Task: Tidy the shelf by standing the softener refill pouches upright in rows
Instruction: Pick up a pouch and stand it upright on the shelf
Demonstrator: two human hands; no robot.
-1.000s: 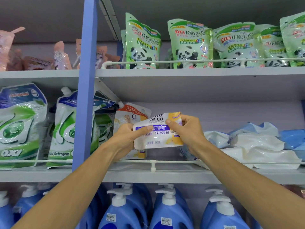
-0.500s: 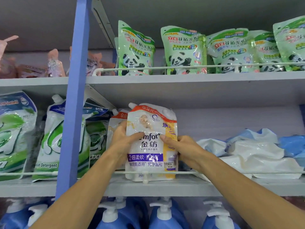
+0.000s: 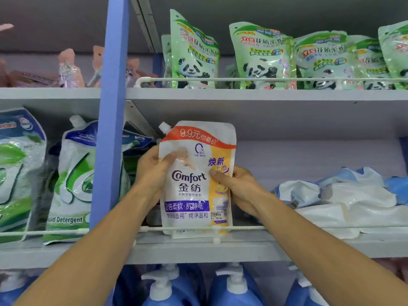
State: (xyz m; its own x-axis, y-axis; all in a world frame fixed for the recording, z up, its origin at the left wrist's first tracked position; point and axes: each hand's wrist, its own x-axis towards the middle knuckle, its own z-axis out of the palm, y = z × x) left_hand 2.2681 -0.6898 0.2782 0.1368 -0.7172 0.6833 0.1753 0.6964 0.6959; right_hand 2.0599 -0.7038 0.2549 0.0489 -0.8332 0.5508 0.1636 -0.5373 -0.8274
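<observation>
Now the white-and-yellow plastic softener pouch (image 3: 194,180), folded a second ago, stands upright, seemingly placed; your left hand (image 3: 152,171) and right hand (image 3: 238,186) grip its sides.

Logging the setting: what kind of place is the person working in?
Most likely a shop's laundry-care aisle: a railed shelf stocked with repeated panda-print pouches, a promotional price banner on the Comfort pouch that the left hand and right hand hold, and blue pump bottles below.
</observation>
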